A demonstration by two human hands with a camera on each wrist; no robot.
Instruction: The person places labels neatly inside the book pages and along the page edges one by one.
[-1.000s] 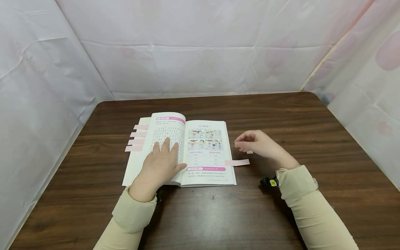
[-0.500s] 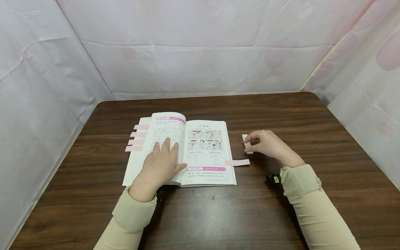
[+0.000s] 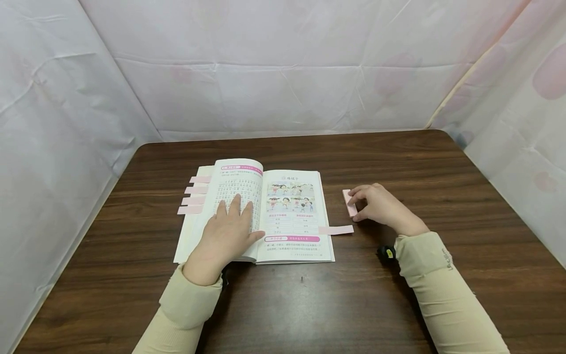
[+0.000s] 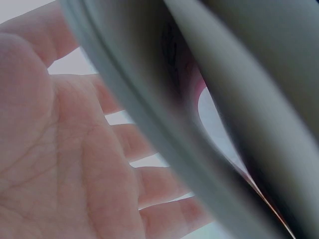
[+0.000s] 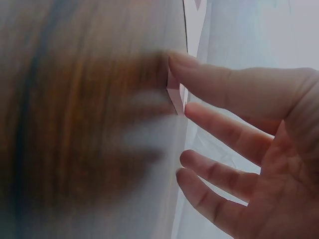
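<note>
An open book [image 3: 289, 248] with printed text and small pictures lies on the table. My left hand [image 3: 227, 228] rests on its left page, fingers spread and straight; the left wrist view shows the palm [image 4: 65, 144] beside the curved page edges. To the right of the book lies a narrow pad of pink sticky notes [image 3: 349, 202]. My right hand [image 3: 378, 206] holds this pad at its right side, thumb at the near end and fingertips toward the far end. In the right wrist view the thumb [image 5: 229, 87] touches the pad's edge [image 5: 174, 94], and the other fingers are slightly bent.
One pink sticky strip [image 3: 338, 230] sticks out over the book's right edge. Several more pink strips [image 3: 193, 200] project from the left edge. The dark wooden table [image 3: 309, 309] is bounded by a pale curtain [image 3: 283, 93] at the back and sides.
My right hand has moved a little to the right, off the pad's top to its right side, so more of the pad shows. The left hand and book have stayed put.
</note>
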